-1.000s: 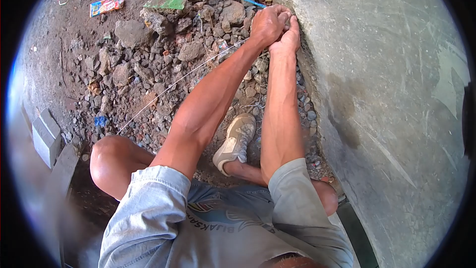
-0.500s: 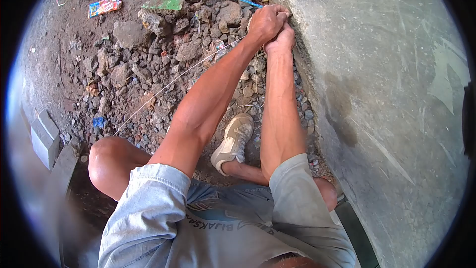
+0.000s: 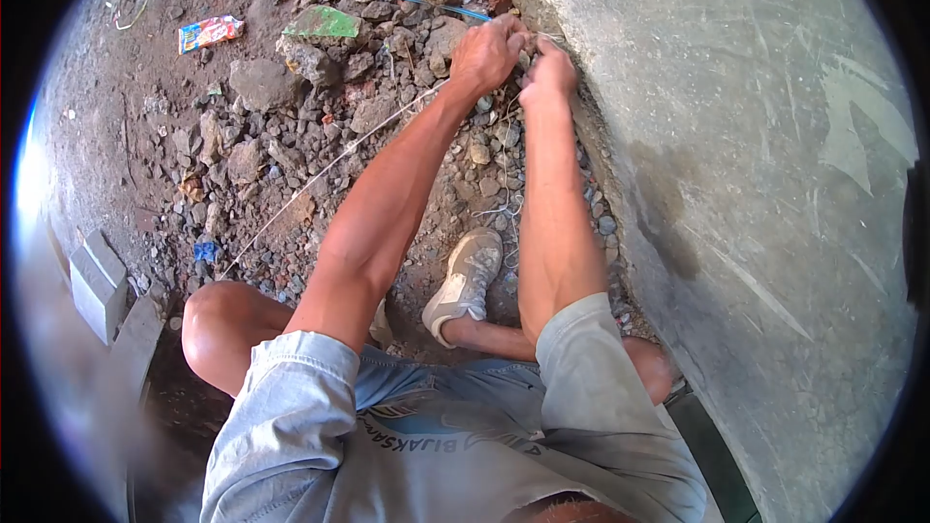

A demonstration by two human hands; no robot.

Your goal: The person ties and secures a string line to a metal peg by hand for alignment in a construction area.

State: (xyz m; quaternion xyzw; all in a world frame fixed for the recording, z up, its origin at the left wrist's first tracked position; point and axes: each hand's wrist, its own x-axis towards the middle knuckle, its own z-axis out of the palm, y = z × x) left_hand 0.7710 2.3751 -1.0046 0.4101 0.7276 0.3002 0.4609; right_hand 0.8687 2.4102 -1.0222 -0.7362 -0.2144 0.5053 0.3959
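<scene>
A thin white string runs taut from near my left knee up over the rubble to my left hand. That hand is closed at the concrete edge, its fingertips pinching the string. My right hand is close beside it on the right, slightly blurred, with its fingers curled closed on the string's end. Loose curls of the string hang below the hands toward my shoe. Just beyond my left fingertips lies a blue strip. What the fingertips pinch is partly hidden.
A rough concrete slab borders the rubble on the right. Broken stones cover the ground, with a green fragment, a snack wrapper and a blue scrap among them. A grey block stands at left.
My hands were pressed together, one over the other; now they are apart, the left drawn slightly left. The view has shifted a little.
</scene>
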